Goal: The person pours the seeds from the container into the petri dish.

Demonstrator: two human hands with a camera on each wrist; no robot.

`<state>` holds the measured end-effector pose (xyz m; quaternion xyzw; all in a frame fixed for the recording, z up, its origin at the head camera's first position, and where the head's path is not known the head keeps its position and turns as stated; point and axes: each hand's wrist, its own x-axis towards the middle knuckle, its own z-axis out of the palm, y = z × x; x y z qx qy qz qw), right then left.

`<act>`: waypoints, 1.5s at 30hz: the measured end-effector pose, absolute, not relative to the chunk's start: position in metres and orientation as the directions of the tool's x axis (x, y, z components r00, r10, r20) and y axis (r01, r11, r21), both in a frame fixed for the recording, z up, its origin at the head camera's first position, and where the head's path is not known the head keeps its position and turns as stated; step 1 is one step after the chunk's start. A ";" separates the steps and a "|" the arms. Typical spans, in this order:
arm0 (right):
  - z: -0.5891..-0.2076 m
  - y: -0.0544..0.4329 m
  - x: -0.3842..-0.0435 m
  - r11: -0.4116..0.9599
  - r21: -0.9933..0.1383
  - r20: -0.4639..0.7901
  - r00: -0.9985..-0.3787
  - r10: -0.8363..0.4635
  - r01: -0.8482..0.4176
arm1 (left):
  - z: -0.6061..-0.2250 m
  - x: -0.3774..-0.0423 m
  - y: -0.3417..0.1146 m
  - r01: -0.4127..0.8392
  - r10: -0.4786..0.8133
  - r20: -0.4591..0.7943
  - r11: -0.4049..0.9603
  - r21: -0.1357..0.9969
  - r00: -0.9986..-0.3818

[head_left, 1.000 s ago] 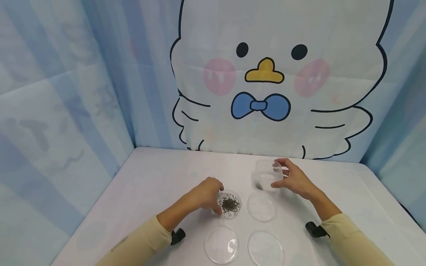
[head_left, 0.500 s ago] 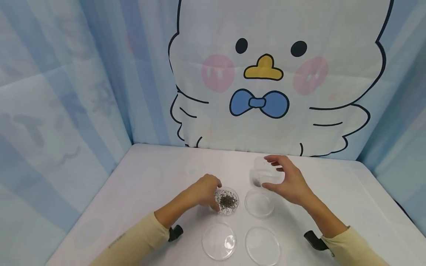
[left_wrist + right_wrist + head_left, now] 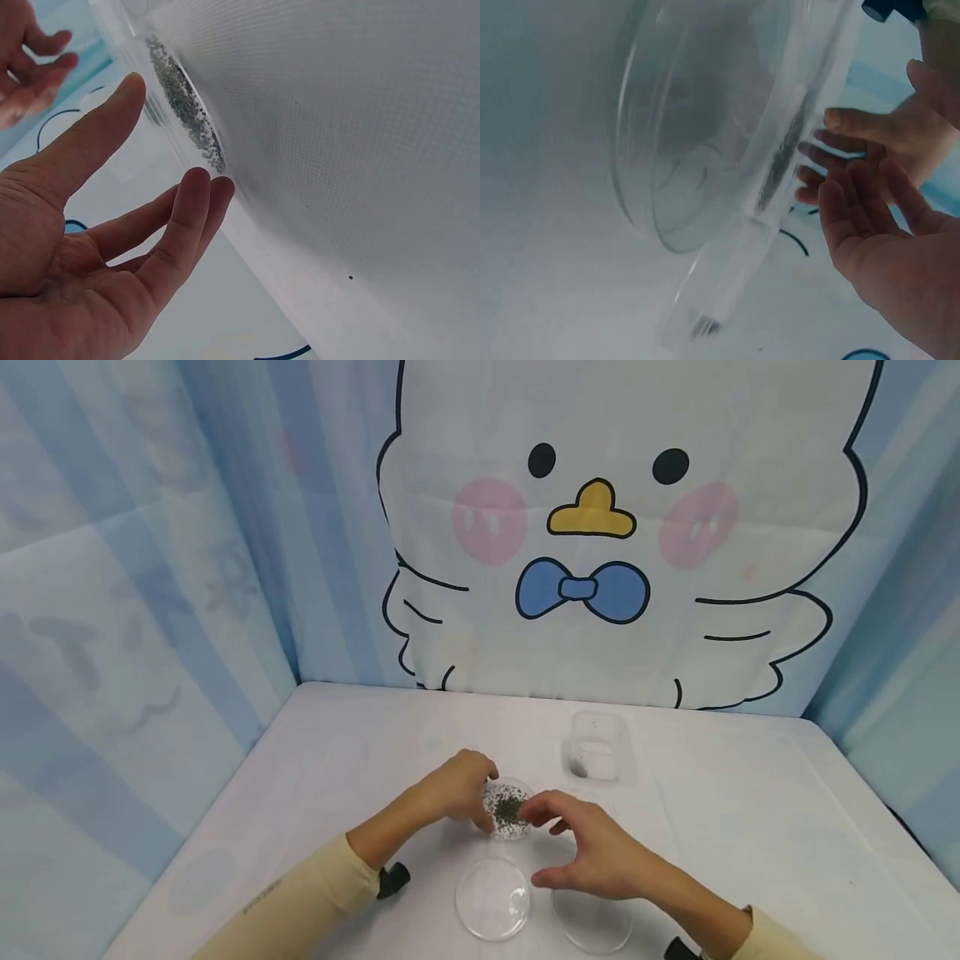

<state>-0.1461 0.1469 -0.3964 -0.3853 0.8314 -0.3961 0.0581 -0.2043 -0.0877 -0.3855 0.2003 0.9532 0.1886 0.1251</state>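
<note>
1 granule dish (image 3: 507,810) rests on the surface (image 3: 337,743); the left hand (image 3: 459,789) has its grip round the left side, probably steadying it. Right of the granule dish, the right hand (image 3: 596,852), grip apart (holding nothing), hovers above a transparent dish (image 3: 592,928).

Both forearms (image 3: 393,825) angled inward, left hand (image 3: 456,788) curved in a grip, thumb (image 3: 101,135) and fingers (image 3: 180,229) parted, right hand (image 3: 596,853) near it, fingers loosely bent, thumb stretched apart
</note>
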 end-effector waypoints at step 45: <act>-0.405 0.171 -0.131 0.505 -0.614 0.210 -0.742 -0.636 -0.606 | -0.384 -0.203 -0.088 0.324 0.429 -0.174 0.844 0.427 -0.886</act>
